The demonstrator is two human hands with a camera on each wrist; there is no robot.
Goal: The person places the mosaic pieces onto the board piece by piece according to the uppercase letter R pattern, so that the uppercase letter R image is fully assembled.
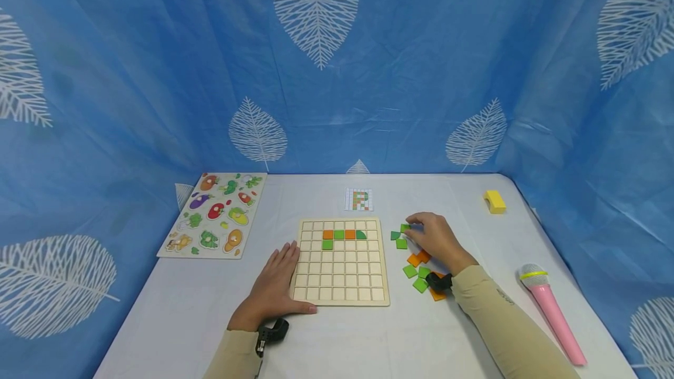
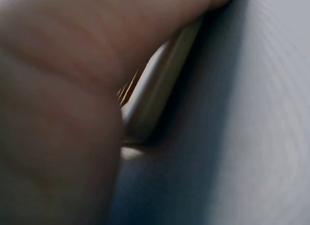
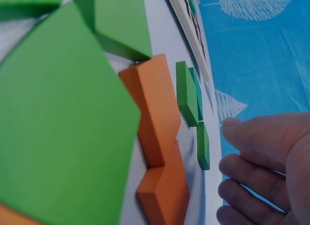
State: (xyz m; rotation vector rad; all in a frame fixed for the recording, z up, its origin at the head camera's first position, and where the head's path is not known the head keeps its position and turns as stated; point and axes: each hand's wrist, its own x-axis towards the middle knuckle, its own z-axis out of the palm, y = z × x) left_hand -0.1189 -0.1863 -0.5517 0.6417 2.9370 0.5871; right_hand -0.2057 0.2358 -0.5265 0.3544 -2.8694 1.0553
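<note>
My left hand (image 1: 275, 285) lies with straight fingers along the left side of a wooden grid board (image 1: 339, 281), its thumb by the front left corner. Five would be too exact for the tiles on it: several orange and green squares, plus a dark green rounded piece (image 1: 360, 235), sit in the upper cells. To the right of the board, my right hand (image 1: 437, 241) hovers at a green square tile (image 1: 405, 228). In the right wrist view, its loosely bent fingers (image 3: 252, 171) are apart from the green tile (image 3: 203, 146) and nothing shows between them.
Loose green tiles (image 1: 410, 271) and orange tiles (image 1: 414, 260) lie around the right wrist. Behind the board is a small pattern card (image 1: 359, 199). A vegetable puzzle (image 1: 216, 210) lies far left; a yellow block (image 1: 494, 202) and pink toy microphone (image 1: 555, 317) are at right.
</note>
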